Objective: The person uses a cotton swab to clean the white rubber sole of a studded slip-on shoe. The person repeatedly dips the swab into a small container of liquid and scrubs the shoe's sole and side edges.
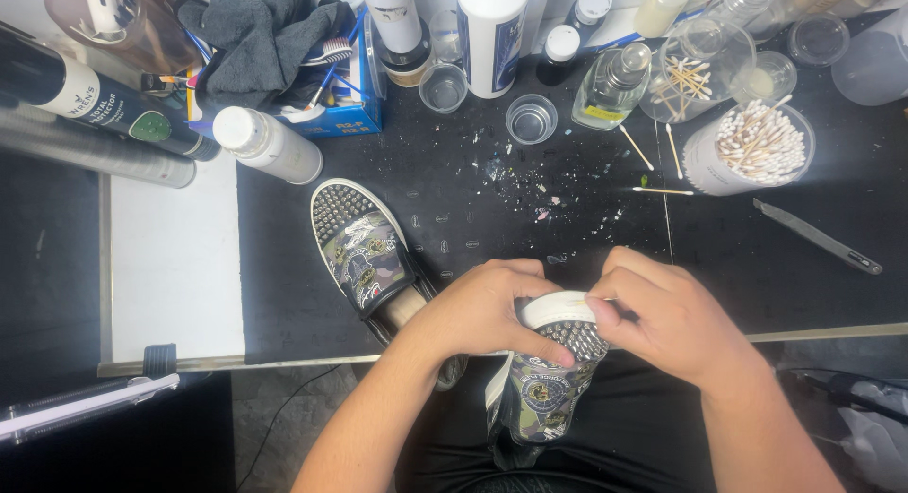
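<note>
Camouflage studded shoe (547, 384) is sitting upright just below the tabletop (473, 200) edge; the left hand (478, 313) is closing its grip around the toe, the right hand (667, 318) pinching a cotton swab (591, 301) against the white sole.

The shoe (549, 380) in both hands is printed camouflage cloth with shiny metal studs and a smooth white rubber toe rim. Its twin (364, 252) looks the same. The mat (757, 247) is matt black, speckled with flakes. The cups (530, 120) are clear, glossy plastic.
</note>
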